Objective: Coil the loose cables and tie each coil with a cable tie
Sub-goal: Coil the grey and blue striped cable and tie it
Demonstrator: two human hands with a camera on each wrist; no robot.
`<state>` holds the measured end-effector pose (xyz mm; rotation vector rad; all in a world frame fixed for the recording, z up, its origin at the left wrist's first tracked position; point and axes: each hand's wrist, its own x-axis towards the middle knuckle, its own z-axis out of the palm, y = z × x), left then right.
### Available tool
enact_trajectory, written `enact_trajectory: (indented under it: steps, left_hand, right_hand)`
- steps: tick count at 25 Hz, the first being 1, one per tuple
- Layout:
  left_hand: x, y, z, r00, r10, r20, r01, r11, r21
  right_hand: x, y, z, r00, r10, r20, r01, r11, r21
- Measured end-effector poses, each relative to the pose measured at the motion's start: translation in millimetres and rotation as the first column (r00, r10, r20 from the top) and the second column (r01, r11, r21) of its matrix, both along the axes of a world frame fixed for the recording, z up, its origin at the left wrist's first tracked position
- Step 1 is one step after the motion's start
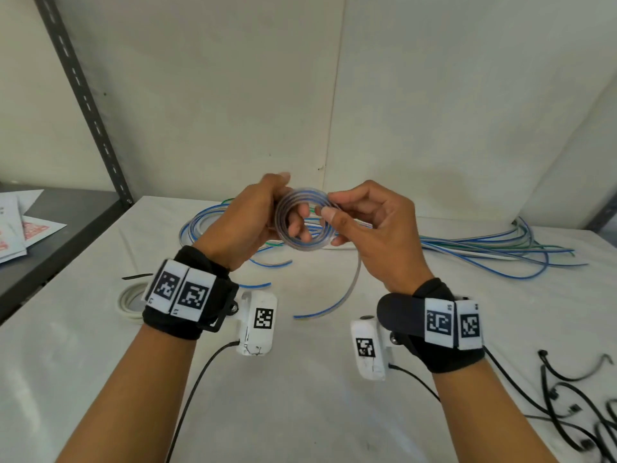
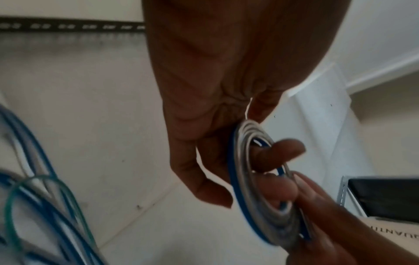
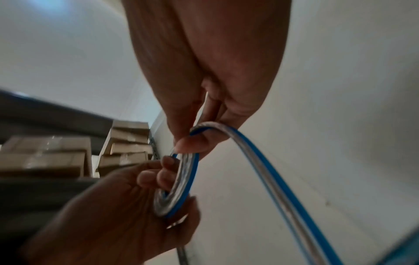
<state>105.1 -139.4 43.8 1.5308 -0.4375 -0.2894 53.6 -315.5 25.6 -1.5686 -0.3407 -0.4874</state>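
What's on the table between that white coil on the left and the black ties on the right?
In the head view, between the white coil and the black cable ties lie a loose blue-striped cable tail and bare table; both forearms hang above.

Coil (image 1: 305,225), gripped by left hand (image 1: 247,225) and pinched by right hand (image 1: 374,228): flat ribbon cable, clear glossy plastic jacket with a blue edge stripe, silvery strands showing through.
Loose cables (image 1: 494,248), lying behind the coil: same smooth, shiny plastic sheathing, blue and green stripes.
Table (image 1: 300,412), lying under the coil: matt white surface, faintly scuffed and smudged.
Cable ties (image 1: 574,406), lying right of the coil: black plastic, slight sheen.
Wrist bands (image 1: 187,295), sitting below the coil: black matt cloth carrying white printed tags.
Upright (image 1: 83,95), standing left of the coil: grey perforated metal, dull finish.
Sheets (image 1: 23,225), lying beside the upright: matt printed paper.
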Motion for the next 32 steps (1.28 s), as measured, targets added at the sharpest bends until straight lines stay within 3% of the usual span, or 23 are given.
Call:
enact_trajectory:
  steps: [3, 6, 9, 12, 16, 18, 21, 25, 29, 30, 32]
  left_hand:
    - [-4.5, -3.3, -4.6, 0.991, -0.018, 0.136, -0.024, 0.953, 0.302]
    - [-11.4, -8.2, -5.4, 0.98, 0.02, 0.199, -0.09, 0.933, 0.348]
    - [-12.5, -12.8, -2.9, 0.977, 0.114, 0.181, -0.146, 0.974, 0.176]
    - [-9.7, -12.7, -1.3, 0.975, 0.165, 0.148, -0.168, 0.986, 0.011]
    - [-8.1, -14.5, -0.8, 0.976, 0.196, 0.09, -0.184, 0.975, -0.126]
    - [-6.3, -15.4, -0.5, 0.976, 0.216, 0.034, -0.202, 0.95, -0.236]
    - [-3.1, -13.1, 2.1, 0.978, 0.186, -0.089, -0.206, 0.885, -0.418]
    - [-7.2, -19.1, 2.5, 0.982, 0.131, -0.138, -0.183, 0.845, -0.502]
    - [-7.5, -20.2, 0.2, 0.982, 0.129, -0.14, -0.177, 0.888, -0.424]
    - [-6.1, -17.5, -0.6, 0.981, 0.167, -0.094, -0.19, 0.921, -0.34]
    - [-5.0, -12.3, -3.3, 0.949, 0.276, 0.149, -0.269, 0.961, -0.066]
  right_hand:
    - [-2.5, -8.6, 0.1, 1.0, 0.012, -0.024, -0.018, 0.959, -0.284]
    - [-2.1, -9.6, -0.6, 1.0, -0.024, -0.005, 0.02, 0.932, -0.361]
    - [0.8, -8.4, -1.1, 0.999, -0.025, 0.025, 0.031, 0.967, -0.252]
    - [2.3, -0.5, -3.8, 1.0, -0.027, -0.015, 0.027, 0.999, -0.036]
    - [2.0, 12.1, -8.6, 0.996, -0.018, -0.088, 0.035, 0.982, 0.187]
    - [1.9, 15.9, -9.3, 0.997, 0.005, -0.072, 0.009, 0.982, 0.19]
    - [2.4, 20.4, -11.7, 0.999, 0.048, -0.018, -0.047, 0.997, 0.058]
    - [1.5, 23.6, -13.7, 0.995, -0.07, 0.073, 0.07, 0.998, -0.005]
    - [-0.2, 13.2, -7.8, 0.996, -0.056, 0.073, 0.059, 0.998, -0.031]
    - [-0.6, 8.4, -5.5, 0.997, -0.036, 0.064, 0.04, 0.997, -0.062]
    - [-1.6, -0.4, -3.1, 0.999, 0.014, 0.029, -0.009, 0.988, -0.156]
